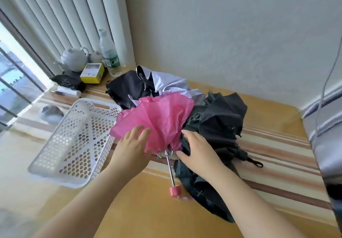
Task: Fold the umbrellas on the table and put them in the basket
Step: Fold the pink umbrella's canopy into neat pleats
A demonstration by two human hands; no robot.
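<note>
Three umbrellas lie heaped on the striped table (277,145), none folded yet: a pink umbrella (162,119) nearest, a black umbrella (218,126) touching it on the right, and a grey-and-black umbrella (148,84) behind both. White perforated basket (74,141) sits just left of the pink one, its rim touching or nearly touching the canopy edge; nothing visible inside it. Left hand (131,145) lies on the pink canopy's near left edge, fingers straight and slightly spread, not gripping. Right hand (196,150) rests where pink canopy meets black fabric, fingers extended and loosely apart, thumb near the rib tips; no pinch seen. Pink umbrella: canopy half collapsed and crumpled, metal shaft (170,167) extended toward the viewer, ending in a pink handle (174,190) with a loop strap. Handling judgement: light overall; canopy thin, soft and slippery, will bunch and slide under flat palms; ribs thin and springy, bent easily if forced sideways, tips pointed. Fabric gives no firm purchase. Best hold is probably the handle in one hand, the other gathering the ribs near the shaft, then telescoping the shaft before wrapping the canopy. Black fabric may snag on the pink ribs when lifted.
</note>
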